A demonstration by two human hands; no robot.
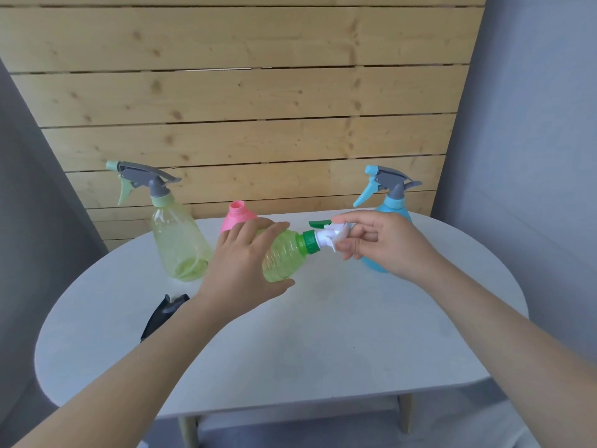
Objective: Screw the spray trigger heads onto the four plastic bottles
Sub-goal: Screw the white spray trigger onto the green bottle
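Wooden planks [245, 92] fill the background, and grey curtains hang on both sides behind the pale oval worktop [323, 334].

The fingers [350, 245] of my right hand [381, 244] are pinched narrow around the white trigger head [332, 236]; its green lever sticks out to the left above them. The head sits on the green collar [309, 242] at the neck of the small green bottle [284, 257]. My left hand [245, 263] wraps this bottle from the near side, fingers curled over its top and the thumb under it, so it is held tilted, almost lying, above the worktop with the neck pointing right.

Further out, the yellow-green bottle [181, 240] at far left and the blue bottle [392, 221] at far right both wear their heads already. The pink bottle [237, 218] stands behind my left hand with an open neck. A black trigger head [163, 313] lies on the worktop near my left forearm.

I judge that the main risk is a crossed thread: the bottle is tilted, and if the head does not stay in line with the neck, the collar may jam or sit crooked. The soft bottle may also be squeezed out of shape under a hard grip. Both forearms reach forward from the near edge, wrists raised, the hands meeting over the middle.
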